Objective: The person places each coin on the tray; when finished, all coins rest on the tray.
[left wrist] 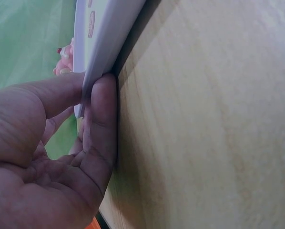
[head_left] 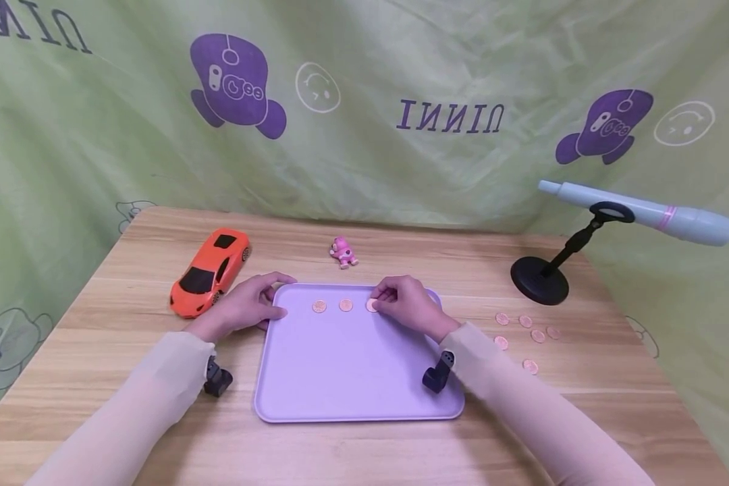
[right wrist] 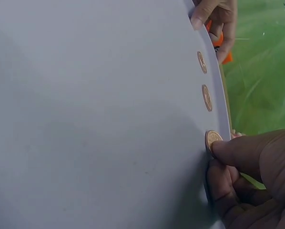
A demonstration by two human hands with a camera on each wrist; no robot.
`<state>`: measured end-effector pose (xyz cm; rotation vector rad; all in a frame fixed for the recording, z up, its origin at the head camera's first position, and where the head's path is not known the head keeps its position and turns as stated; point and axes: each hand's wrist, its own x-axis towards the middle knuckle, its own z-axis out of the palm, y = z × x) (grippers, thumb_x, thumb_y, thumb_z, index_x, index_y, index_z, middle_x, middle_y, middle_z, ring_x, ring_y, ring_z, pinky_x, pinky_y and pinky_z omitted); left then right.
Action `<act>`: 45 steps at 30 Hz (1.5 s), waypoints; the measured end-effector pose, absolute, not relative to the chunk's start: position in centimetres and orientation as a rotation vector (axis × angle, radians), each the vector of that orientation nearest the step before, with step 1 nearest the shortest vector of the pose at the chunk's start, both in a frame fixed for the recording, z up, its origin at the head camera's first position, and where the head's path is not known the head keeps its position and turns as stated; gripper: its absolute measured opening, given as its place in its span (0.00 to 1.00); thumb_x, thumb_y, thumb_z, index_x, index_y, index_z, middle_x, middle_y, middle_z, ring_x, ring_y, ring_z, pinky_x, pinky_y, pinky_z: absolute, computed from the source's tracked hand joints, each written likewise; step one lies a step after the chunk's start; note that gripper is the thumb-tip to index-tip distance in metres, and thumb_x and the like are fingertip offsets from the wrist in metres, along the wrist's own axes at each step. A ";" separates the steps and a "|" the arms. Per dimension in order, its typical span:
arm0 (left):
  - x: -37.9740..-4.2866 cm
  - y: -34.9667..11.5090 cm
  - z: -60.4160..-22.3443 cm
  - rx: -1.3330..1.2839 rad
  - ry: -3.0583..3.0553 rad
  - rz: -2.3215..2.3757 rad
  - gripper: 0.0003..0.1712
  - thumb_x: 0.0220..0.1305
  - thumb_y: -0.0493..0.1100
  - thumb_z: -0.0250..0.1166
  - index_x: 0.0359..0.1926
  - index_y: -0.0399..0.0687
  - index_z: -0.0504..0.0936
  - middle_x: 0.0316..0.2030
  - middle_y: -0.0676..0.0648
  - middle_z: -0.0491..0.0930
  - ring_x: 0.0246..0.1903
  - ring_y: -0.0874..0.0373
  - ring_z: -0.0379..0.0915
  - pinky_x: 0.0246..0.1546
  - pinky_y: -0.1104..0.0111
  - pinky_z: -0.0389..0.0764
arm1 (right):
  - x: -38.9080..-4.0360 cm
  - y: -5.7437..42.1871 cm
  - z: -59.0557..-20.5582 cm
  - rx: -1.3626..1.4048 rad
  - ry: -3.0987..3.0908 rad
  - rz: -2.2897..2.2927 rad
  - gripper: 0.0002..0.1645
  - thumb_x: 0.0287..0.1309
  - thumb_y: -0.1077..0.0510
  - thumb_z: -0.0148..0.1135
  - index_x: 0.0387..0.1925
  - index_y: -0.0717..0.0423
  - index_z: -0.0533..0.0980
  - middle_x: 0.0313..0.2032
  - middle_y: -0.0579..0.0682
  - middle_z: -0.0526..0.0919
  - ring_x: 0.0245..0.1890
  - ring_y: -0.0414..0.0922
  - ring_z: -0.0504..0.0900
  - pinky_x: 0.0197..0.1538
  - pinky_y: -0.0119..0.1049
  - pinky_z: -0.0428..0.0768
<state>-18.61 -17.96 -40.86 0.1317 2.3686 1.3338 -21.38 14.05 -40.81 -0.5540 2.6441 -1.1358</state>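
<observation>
Pale sleeves lie nearest to the head camera, one at each side of the lilac tray, which rests on the wooden worktop. At its far left corner the left hand grips the tray; near its far edge the right hand pinches a copper coin, to the right of two copper coins that lie in a row. Six loose coins are on the worktop to the right of the tray, near the right sleeve, so a careless pull of this arm could, I think, sweep some of them away. Close to the left wrist stands the orange toy car; if the elbow swings outward, it may be pushed. Beyond the tray sits the pink figurine, which seems less in danger. From the left wrist, the hand is seen to hold the tray edge from above and from below; if it lifts even slightly, the tray could tilt and the row may slide, because coins so flat probably have little hold on a smooth surface. From the right wrist, only part of the pinched coin shows, close to the rim, and I cannot tell whether it lies fully flat; a hurried release could flip it or leave it out of line with the other two.
</observation>
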 end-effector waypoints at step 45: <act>-18.6 -18.0 -40.9 0.137 2.371 1.323 0.35 0.68 0.30 0.67 0.73 0.43 0.70 0.40 0.40 0.71 0.31 0.57 0.80 0.30 0.66 0.88 | -19.5 25.8 -40.1 -0.381 2.899 -1.042 0.09 0.67 0.64 0.67 0.47 0.62 0.86 0.42 0.58 0.90 0.40 0.45 0.85 0.43 0.26 0.82</act>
